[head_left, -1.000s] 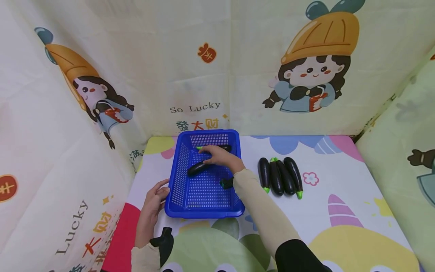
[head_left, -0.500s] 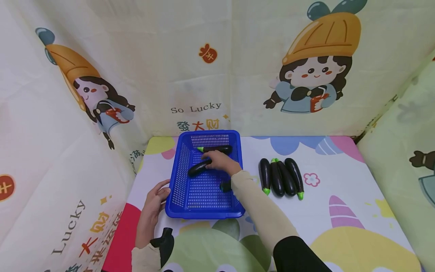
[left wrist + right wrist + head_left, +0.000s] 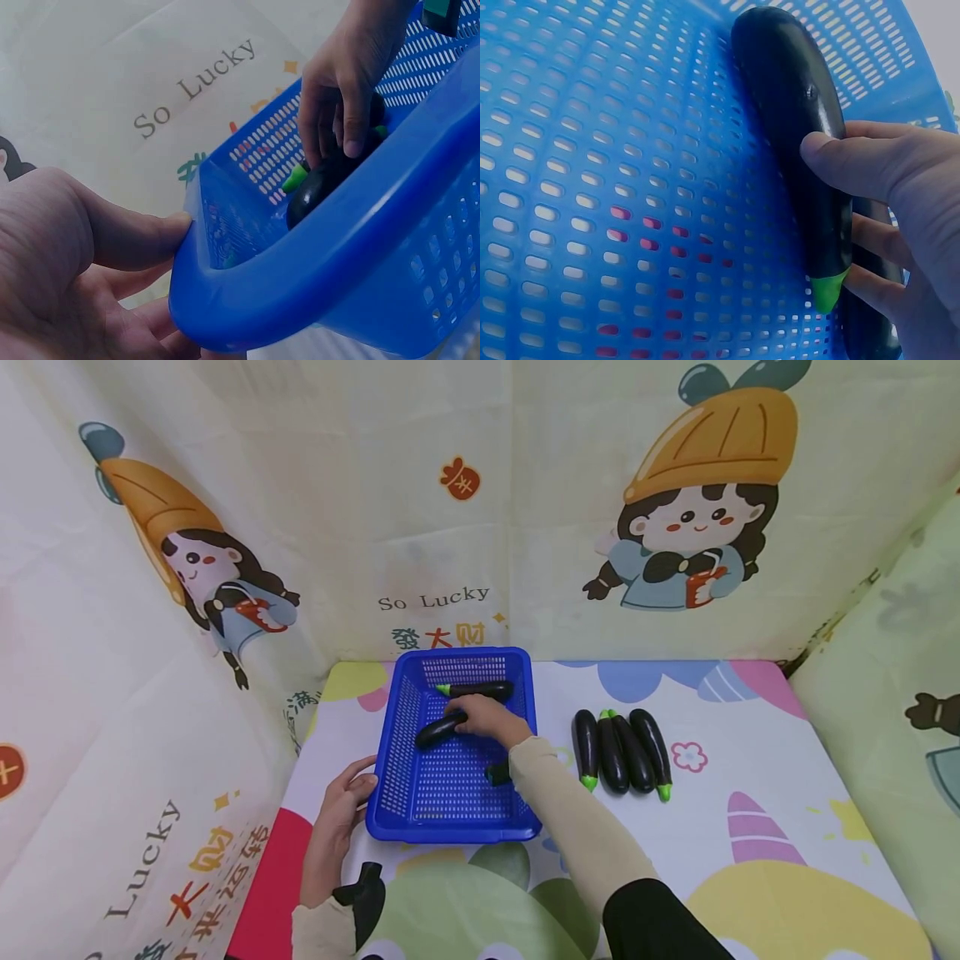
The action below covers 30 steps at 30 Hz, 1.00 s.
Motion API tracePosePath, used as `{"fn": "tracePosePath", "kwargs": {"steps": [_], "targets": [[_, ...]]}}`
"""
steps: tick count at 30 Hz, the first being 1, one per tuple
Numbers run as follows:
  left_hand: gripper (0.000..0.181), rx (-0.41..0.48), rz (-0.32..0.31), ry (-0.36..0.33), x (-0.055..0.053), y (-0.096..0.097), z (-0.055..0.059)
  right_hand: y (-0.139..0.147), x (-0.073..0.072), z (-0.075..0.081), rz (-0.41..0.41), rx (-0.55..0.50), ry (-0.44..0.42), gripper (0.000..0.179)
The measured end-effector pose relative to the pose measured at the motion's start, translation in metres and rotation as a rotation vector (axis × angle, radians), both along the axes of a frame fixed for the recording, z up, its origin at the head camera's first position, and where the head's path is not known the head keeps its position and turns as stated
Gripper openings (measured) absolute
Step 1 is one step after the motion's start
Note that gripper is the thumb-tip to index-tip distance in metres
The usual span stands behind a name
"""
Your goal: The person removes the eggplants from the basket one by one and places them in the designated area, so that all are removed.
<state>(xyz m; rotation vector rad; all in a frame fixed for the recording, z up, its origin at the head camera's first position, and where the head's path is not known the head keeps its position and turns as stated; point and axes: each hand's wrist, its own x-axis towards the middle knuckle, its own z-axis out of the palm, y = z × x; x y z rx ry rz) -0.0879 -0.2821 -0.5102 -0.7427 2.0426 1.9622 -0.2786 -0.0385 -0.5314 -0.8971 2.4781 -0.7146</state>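
Note:
My right hand reaches into a blue perforated plastic basket and grips a dark purple eggplant near its green stem end. In the right wrist view the thumb lies on one side of this eggplant and the fingers curl round behind. A second eggplant lies across the far end of the basket, its green stem to the left. On the near left, my left hand holds the basket's side. The left wrist view shows the left thumb on the rim and fingers beneath.
Several eggplants lie side by side on the table right of the basket. A printed cloth covers the table. Fabric walls with cartoon prints stand behind and at both sides.
Over the last second my right hand has drawn back slightly toward me, uncovering more of the far eggplant. The held eggplant has barely moved, and the left hand stays on the basket.

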Motion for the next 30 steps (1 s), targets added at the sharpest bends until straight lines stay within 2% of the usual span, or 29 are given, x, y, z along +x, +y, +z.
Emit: {"fn": "tracePosePath", "kwargs": {"steps": [8,18,30], "targets": [[0.046,-0.015,0.001,-0.007,-0.001,0.001,-0.001,0.003,-0.001,0.003,-0.011,0.008,0.031,0.033],[0.047,-0.018,-0.003,-0.009,-0.001,0.000,-0.001,0.010,-0.002,0.016,-0.022,-0.015,0.094,0.034],[0.047,-0.022,-0.002,-0.003,0.000,0.001,0.000,0.013,0.005,0.033,-0.052,-0.077,0.112,0.033]]}}
